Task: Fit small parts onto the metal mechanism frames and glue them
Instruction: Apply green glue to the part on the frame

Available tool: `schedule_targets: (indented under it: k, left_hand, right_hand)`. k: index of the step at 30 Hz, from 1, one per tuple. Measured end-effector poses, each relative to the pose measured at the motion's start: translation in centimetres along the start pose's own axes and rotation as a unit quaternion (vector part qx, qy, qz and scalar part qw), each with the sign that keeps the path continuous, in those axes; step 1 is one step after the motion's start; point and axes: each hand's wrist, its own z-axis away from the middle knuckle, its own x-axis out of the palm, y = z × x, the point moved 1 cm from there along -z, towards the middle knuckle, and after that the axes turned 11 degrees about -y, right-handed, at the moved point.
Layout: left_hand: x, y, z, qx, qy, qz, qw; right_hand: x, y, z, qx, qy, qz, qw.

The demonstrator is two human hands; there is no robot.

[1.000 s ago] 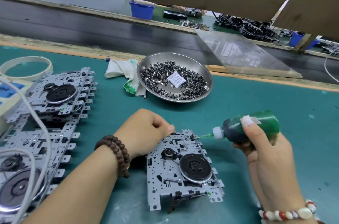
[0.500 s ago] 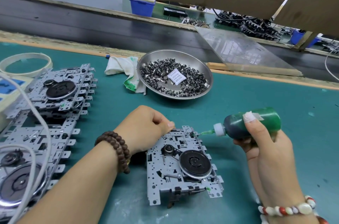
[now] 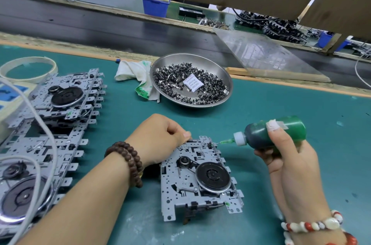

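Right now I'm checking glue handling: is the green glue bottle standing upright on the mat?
No, the right hand grips the green glue bottle sideways above the mat, nozzle at the metal frame.

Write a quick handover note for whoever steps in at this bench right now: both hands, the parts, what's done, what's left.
Left hand: fingers curled, holding the far edge of the metal frame steady on the mat.
Right hand: grips the green glue bottle, nozzle tip at the frame's far right corner.
Small parts sit in the steel dish.
Done: a green dab on the frame's near right corner.
Left: finish this glue point. More frames lie in the stack on the left.
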Motion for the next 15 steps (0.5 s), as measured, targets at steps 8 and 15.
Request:
schedule_targets:
  k: [8,15]
  left_hand:
    - [-0.02,-0.06,-0.02,0.002,0.002,-0.001,1.000]
    - [-0.02,-0.06,-0.08,0.005,0.001,-0.004,1.000]
  right_hand:
    - [0.43,-0.19,0.02,-0.002,-0.018,0.020,1.000]
    - [0.40,-0.23,0.11,0.002,-0.016,0.032,0.999]
